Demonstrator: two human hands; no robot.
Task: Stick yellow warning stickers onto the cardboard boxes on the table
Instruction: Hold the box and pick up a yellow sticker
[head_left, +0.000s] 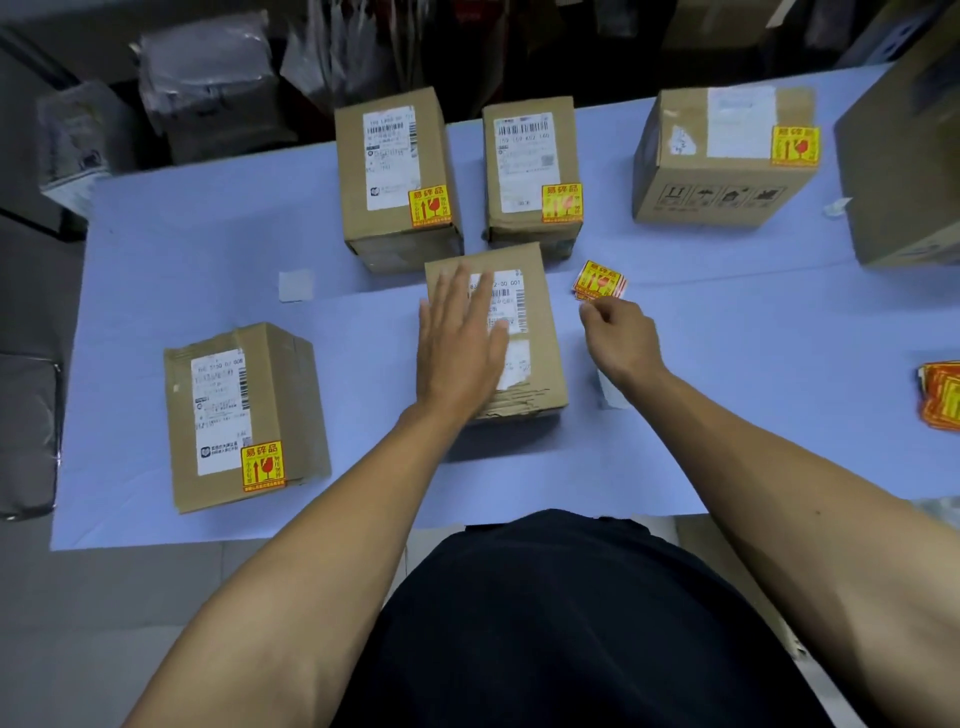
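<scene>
My left hand (460, 343) lies flat, fingers straight, on top of the middle cardboard box (540, 322); no yellow sticker shows on that box. A small stack of yellow warning stickers (600, 279) lies on the blue table just right of it. My right hand (621, 338) has its fingers curled, with the tips at the stack's near edge; whether they pinch a sticker does not show. Stickers are stuck on the near-left box (244, 415), the far-left box (395, 176), the far-middle box (530, 166) and the far-right box (722, 150).
A large cardboard box (904, 171) stands at the right edge. A second pile of yellow stickers (943, 397) lies at the far right. White backing papers lie on the blue table (727, 441), one at the left (296, 285) and one under my right wrist (613, 397). Wrapped parcels are piled behind the table.
</scene>
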